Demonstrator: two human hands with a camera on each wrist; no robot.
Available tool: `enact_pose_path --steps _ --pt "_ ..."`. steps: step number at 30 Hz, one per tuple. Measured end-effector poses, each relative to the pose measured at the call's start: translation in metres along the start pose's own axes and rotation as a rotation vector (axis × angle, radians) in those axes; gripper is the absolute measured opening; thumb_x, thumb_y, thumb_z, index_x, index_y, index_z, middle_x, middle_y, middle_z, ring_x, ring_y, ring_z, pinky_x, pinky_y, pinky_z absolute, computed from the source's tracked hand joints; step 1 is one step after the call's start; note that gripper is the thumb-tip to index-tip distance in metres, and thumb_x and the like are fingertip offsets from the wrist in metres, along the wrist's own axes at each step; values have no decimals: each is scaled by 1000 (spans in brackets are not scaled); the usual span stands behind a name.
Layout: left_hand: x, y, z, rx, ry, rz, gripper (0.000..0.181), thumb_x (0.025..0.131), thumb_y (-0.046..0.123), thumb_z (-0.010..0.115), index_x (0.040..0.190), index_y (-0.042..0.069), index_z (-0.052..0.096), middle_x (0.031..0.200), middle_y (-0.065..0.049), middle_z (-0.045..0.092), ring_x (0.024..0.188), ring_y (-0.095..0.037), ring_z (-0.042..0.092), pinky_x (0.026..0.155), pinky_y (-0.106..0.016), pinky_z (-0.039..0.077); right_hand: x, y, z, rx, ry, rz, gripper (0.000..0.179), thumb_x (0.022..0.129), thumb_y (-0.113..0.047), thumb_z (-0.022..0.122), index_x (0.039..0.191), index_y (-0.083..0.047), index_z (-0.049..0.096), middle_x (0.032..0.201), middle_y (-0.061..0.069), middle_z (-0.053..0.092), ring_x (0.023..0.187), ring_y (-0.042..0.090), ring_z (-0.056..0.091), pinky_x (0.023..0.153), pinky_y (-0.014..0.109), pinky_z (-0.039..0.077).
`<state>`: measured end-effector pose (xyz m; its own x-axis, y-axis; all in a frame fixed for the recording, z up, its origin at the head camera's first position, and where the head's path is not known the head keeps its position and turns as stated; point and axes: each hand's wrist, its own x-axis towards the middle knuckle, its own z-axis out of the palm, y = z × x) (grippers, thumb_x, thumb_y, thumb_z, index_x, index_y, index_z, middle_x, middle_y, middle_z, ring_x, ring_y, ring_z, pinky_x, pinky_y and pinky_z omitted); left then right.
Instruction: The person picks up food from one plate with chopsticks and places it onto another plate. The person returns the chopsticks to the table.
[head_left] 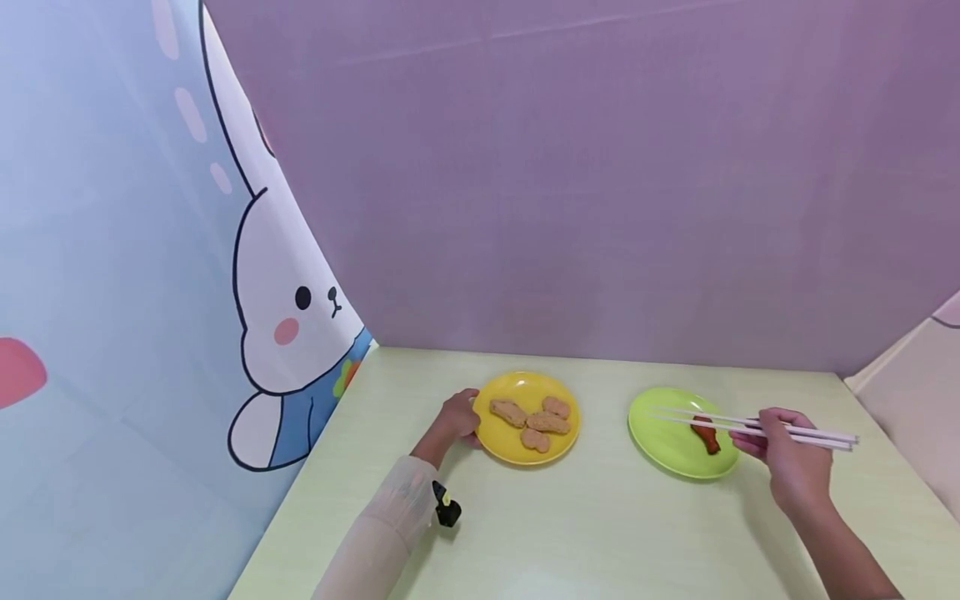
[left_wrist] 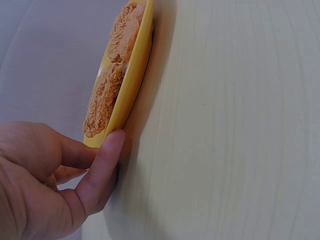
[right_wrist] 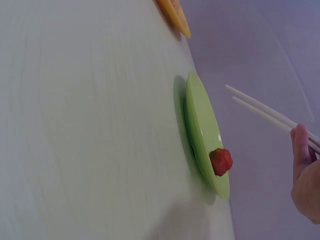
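Note:
My left hand (head_left: 455, 417) grips the left rim of a yellow plate (head_left: 498, 437); in the left wrist view thumb and fingers pinch the plate's edge. Several breaded pieces of fried chicken (head_left: 548, 422), some long and some rounder, lie on this plate. To the right, a green plate (head_left: 663, 450) bears a red-brown drumstick (head_left: 706, 435) on its right part. My right hand (head_left: 798, 467) holds a pair of white chopsticks (right_wrist: 265, 110), whose tips are slightly apart above the green plate. Nothing is between those tips.
Both plates rest on a pale wood-grain table (head_left: 570, 533). A purple cloth wall (head_left: 600, 183) rises behind the table's far edge. On the left stands a blue cloth with a rabbit print (head_left: 281, 292). A small black device (head_left: 447, 510) sits at my left wrist.

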<state>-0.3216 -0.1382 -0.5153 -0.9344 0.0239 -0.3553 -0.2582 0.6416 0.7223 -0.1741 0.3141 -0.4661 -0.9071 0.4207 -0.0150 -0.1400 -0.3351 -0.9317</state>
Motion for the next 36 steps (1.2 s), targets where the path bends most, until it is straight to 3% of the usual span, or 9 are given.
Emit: enact_pose_path --steps 6,11,19,28,36 --pt "2 2 -1 0 3 -22 73 87 -12 56 154 15 43 128 -20 58 58 -20 67 50 -29 61 2 -6 -11 50 63 -25 4 99 -8 61 96 -9 63 76 4 75 61 19 76 56 29 64" --pt "4 0 -1 -9 -3 -20 73 88 -12 55 154 15 43 136 -20 55 58 -20 67 50 -29 62 1 -9 -17 67 111 -44 7 98 -10 64 92 -7 66 74 4 74 58 20 74 55 29 64" --pt "3 -1 0 16 0 14 73 88 -11 56 155 13 42 141 -23 53 57 -18 68 50 -28 61 -2 -11 -27 11 167 -51 7 99 -9 63 93 -10 67 74 2 74 56 18 74 53 28 63" --pt "3 0 0 6 2 -1 73 88 -12 56 155 14 42 142 -21 53 58 -18 67 50 -28 61 -7 -12 -31 -31 213 -62 10 99 -8 62 92 -11 68 73 -1 71 53 16 72 49 27 61" --pt "4 0 0 2 -3 7 75 87 -12 56 155 15 41 148 -22 48 58 -18 67 51 -28 62 -6 -7 -35 -191 230 -53 8 101 -15 60 94 -15 65 70 -6 73 52 12 71 50 24 60"
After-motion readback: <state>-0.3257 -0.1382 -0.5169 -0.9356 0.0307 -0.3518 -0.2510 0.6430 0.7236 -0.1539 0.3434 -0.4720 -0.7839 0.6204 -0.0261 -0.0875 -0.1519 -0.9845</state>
